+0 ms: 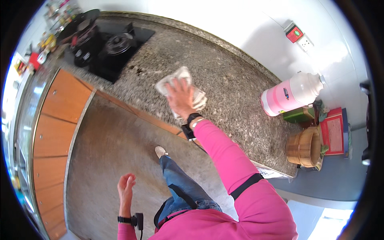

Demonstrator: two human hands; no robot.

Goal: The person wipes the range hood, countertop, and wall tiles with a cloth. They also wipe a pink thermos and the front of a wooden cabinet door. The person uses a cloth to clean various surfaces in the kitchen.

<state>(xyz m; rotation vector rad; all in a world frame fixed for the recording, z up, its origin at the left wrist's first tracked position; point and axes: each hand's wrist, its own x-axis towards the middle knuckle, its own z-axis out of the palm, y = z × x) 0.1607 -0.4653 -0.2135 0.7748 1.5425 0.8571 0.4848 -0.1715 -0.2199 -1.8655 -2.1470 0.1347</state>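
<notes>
My right hand [181, 97] lies spread on a white cloth [199, 97], pressing it against the speckled granite countertop [222, 81]. The cloth is bunched and sticks out past the fingertips and beside the palm. A few dark spots [136, 69] mark the stone between the cloth and the gas hob. Low over the floor, away from the counter, my left hand [126, 183] hangs at my side with loosely curled fingers and holds nothing.
A black glass gas hob [115, 48] with a dark pan is at the left. To the right stand a pink and white thermos flask [288, 93], a green box [300, 115] and a wooden bucket [300, 147]. Orange cabinet drawers [54, 135] line the left side.
</notes>
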